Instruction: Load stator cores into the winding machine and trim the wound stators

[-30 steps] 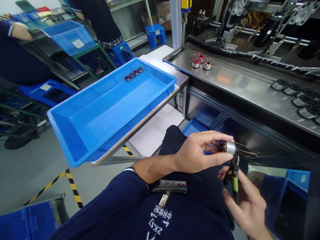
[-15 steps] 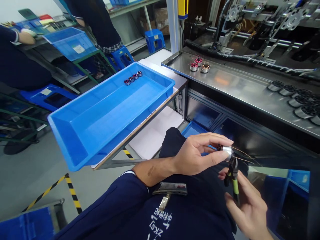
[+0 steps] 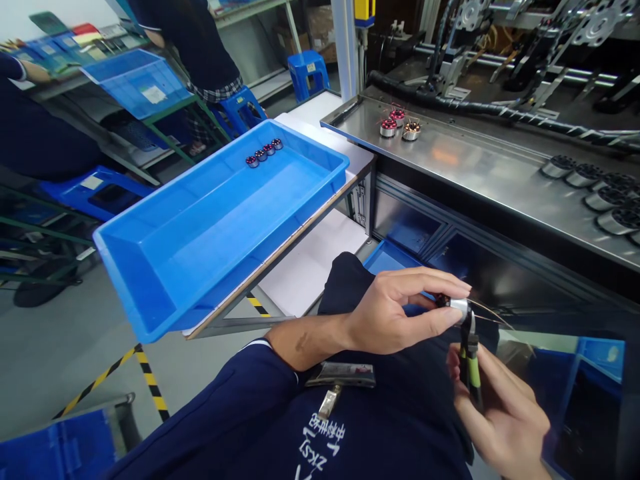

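Note:
My left hand (image 3: 400,310) pinches a small silver motor stator (image 3: 456,305) between thumb and fingers, over my lap. Thin copper wires (image 3: 493,315) trail from it to the right. My right hand (image 3: 500,407) is closed round green-handled cutting pliers (image 3: 470,357), whose jaws sit just under the stator at the wires. A big blue tray (image 3: 150,267) on a tilted stand to the left holds a short row of small red-wound stators (image 3: 264,152) at its far end.
A steel bench (image 3: 475,167) ahead carries three wound stators (image 3: 399,125) and a row of silver ones (image 3: 595,183) at the right. Blue bins (image 3: 595,373) lie below right. Other people sit at the far left by blue stools (image 3: 243,103) and crates.
My right hand has closed tighter on the pliers and their jaws have risen against the stator. My left hand has turned the stator slightly, so less of it shows.

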`<action>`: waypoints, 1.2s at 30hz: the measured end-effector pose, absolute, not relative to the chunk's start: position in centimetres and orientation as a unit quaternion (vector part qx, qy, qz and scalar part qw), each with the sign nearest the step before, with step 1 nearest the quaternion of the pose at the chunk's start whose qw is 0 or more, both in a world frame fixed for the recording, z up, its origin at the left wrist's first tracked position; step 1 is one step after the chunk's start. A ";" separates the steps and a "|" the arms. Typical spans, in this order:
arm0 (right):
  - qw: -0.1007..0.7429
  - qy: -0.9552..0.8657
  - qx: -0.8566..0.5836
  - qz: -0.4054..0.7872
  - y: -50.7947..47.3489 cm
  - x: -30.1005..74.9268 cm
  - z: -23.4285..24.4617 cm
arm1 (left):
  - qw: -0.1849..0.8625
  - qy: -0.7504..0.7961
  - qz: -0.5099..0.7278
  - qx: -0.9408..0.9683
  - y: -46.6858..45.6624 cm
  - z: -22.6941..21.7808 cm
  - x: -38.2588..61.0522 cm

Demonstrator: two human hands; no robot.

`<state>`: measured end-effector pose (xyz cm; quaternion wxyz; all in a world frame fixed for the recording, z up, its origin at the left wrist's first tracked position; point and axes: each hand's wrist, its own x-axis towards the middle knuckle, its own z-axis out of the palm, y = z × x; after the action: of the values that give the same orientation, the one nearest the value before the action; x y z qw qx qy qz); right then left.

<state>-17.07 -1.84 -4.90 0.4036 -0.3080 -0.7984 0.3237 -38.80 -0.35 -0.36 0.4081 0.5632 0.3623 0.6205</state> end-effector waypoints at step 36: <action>0.350 -0.714 -0.411 0.447 -3.9 -13.0 -3.3 | 0.207 0.266 0.576 0.745 1.3 -2.4 -39.9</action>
<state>-13.02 -3.94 -3.25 0.3501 -0.4108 -0.7136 0.4466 -39.90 1.25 -2.44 0.2068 0.7449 0.2658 0.5759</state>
